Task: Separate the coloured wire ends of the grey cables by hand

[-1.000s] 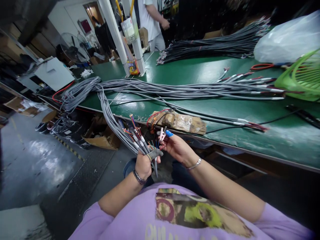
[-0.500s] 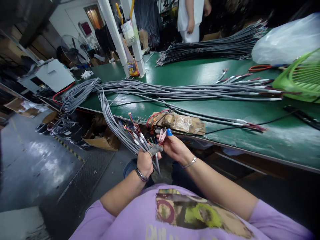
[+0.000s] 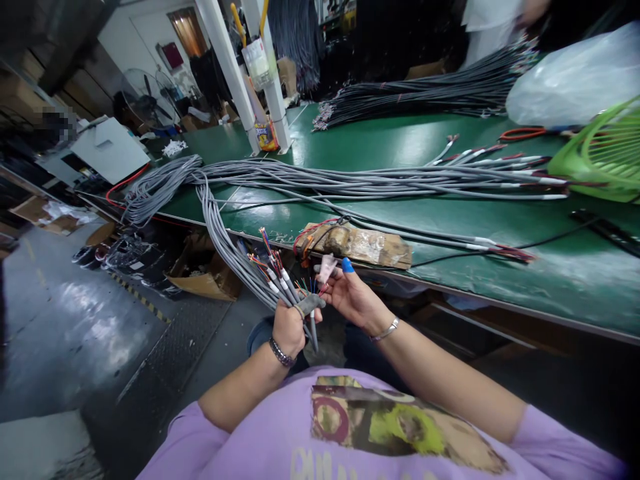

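My left hand is closed round a bundle of grey cables, its thumb in a grey finger cover. White sleeves and bare coloured wire ends fan out above the fist. Just to its right, my right hand has a blue cover on the thumb and bent fingers. A small, blurred pinkish-white piece sits at those fingertips; its kind is unclear. Thin red wires run between the two hands. From the fist, the cables lead back up onto the green bench.
More grey cables lie along the bench. A taped wooden block sits at the front edge. Further off are a black cable bundle, a green basket, a plastic bag and a white post. Another person stands behind.
My right hand has shifted slightly right, its thumb a little further from the pinkish piece, which is now tilted and blurred. My left hand stays on the cables. The person behind moved right.
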Available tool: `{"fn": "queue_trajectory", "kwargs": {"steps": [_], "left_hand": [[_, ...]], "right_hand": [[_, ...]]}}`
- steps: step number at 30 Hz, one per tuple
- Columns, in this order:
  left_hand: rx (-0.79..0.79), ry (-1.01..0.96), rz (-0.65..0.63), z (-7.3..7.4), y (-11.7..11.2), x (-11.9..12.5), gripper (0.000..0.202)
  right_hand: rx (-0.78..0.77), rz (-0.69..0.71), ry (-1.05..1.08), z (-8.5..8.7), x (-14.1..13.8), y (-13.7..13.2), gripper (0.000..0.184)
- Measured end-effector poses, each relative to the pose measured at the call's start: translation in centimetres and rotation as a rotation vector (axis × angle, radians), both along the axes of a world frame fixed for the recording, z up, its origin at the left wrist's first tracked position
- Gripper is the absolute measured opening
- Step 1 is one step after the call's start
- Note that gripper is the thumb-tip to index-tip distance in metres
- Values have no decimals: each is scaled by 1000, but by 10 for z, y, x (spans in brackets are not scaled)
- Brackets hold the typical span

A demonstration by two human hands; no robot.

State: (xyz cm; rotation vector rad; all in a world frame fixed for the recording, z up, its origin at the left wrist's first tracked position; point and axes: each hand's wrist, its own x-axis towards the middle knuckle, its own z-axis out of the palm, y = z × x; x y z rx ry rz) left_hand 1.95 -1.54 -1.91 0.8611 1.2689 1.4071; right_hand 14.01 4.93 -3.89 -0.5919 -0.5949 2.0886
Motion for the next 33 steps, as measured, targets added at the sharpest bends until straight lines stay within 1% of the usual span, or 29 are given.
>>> {"fn": "queue_trajectory", "kwargs": {"steps": [2, 4, 7, 8, 10, 12, 14, 19, 21, 24, 28, 33], "left_hand": [[26, 20, 0, -2, -4, -1, 30], [35, 36, 7, -5, -7, -3, 29], [28, 84, -8, -10, -12, -5, 32], [24, 108, -22, -12, -13, -6, 33], [3, 156, -59, -14, -15, -7, 31], [-30, 198, -99, -14, -17, -8, 25], [-42, 229, -130, -11, -18, -8, 21], [-25, 239, -162, -4, -16, -8, 24], [-24, 191, -151, -4, -15, -8, 28], [-48, 104, -100, -4, -12, -9, 31], [-66, 32, -46, -2, -11, -9, 33], [-68, 9, -31, -3, -9, -11, 33]], "right_hand": [[75, 43, -53, -1, 5, -7, 49], [201, 47, -144, -1, 9, -16, 49], [382, -26, -309, 2, 11, -28, 33], [421, -32, -341, 4, 11, -31, 28], [468, 0, -351, 8, 11, -35, 22], [484, 45, -344, 11, 10, -36, 21], [473, 47, -371, 13, 10, -37, 21], [454, 39, -407, 12, 13, -36, 22], [453, -11, -442, 9, 14, -35, 23], [434, -102, -513, 5, 14, -34, 27], [421, -87, -482, 4, 12, -35, 27], [457, -74, -469, 6, 11, -35, 26]]}}
